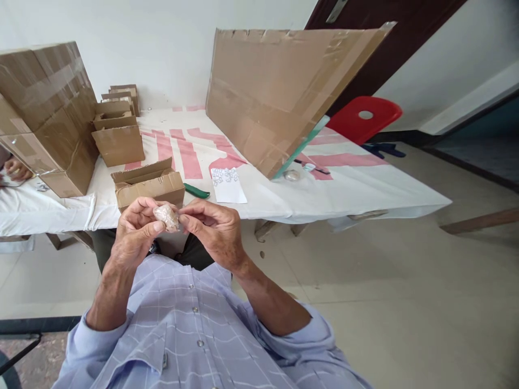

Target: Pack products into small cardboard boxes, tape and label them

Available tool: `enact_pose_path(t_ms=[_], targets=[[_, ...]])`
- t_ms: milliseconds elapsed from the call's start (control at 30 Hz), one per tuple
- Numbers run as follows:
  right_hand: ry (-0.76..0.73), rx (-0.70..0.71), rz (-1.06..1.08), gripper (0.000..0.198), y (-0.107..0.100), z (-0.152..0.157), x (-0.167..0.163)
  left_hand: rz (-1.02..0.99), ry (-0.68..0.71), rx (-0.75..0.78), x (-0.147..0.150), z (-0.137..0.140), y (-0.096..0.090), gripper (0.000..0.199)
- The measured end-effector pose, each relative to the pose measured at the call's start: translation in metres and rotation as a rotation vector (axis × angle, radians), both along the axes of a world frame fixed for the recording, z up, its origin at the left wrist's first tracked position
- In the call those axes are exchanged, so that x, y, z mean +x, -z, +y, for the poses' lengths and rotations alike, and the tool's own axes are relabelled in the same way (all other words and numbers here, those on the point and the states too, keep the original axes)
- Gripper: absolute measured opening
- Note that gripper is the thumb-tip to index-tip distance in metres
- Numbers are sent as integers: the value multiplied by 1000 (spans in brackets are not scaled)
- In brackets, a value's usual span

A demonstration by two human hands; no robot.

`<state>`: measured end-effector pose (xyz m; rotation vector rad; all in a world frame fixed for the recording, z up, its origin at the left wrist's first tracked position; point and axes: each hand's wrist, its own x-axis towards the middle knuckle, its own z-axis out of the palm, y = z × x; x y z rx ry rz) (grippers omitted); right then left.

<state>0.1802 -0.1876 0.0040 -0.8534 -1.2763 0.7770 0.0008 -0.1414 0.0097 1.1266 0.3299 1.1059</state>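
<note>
A small lump wrapped in clear plastic (166, 216), pinkish-brown and shiny, is held up in front of my chest. My left hand (140, 229) pinches it between thumb and fingers. From the other side, my right hand (214, 229) has thumb and fingertips closed at the edge of the wrapping. What exactly is inside the plastic I cannot make out. Just beyond my hands stands an open small cardboard box (150, 189) at the table's near edge. Beside that box lies a green-handled tool (197, 190), its other end hidden.
A white sheet with drawn shapes (227, 186) lies on the cloth-covered table (365, 189). Large cartons (48, 119) stand left, with several small open boxes (117, 140) alongside. A big cardboard panel (275, 92) leans upright. Another person's hand (17, 168) shows far left; a red chair (365, 116) stands behind.
</note>
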Motion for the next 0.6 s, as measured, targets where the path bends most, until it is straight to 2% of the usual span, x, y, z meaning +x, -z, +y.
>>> enact_pose_path(t_ms=[133, 300, 433, 600], targets=[[67, 44, -55, 22, -1, -3, 0, 22, -21, 15, 2, -1, 5, 36], [130, 75, -85, 17, 1, -6, -1, 101, -61, 138, 5, -5, 8, 38], [227, 74, -150, 14, 0, -8, -2, 226, -100, 199, 5, -10, 4, 33], [232, 86, -231, 17, -7, -10, 2, 201, -81, 211, 6, -12, -1, 42]])
